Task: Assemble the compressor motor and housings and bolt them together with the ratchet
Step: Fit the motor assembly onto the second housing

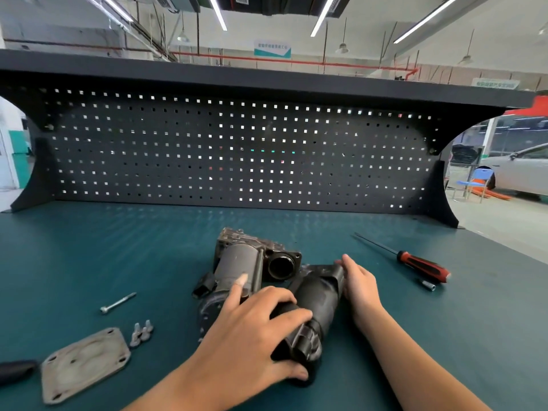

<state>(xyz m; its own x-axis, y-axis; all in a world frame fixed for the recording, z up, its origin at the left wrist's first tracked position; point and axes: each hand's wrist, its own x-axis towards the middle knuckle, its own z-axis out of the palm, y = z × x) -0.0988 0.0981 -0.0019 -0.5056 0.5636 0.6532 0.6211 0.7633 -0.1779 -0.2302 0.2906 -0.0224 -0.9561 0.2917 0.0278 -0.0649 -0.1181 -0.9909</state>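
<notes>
Green mat (118,247), centre: the motor (317,301) lies pointing away from you, tilted right, beside the housing (237,259). Your left hand (252,330) curls round its near end; your right hand (358,286) presses straight, closed fingers on its far end. The overhead sign (272,48) is unreadable.

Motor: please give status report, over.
Left grip holds motor near end. Right grip rests on far end. Motor beside housing, not joined. Path clear.

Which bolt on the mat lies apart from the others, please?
The long bolt, lying alone; the three short bolts cluster beside the cover plate.
</notes>
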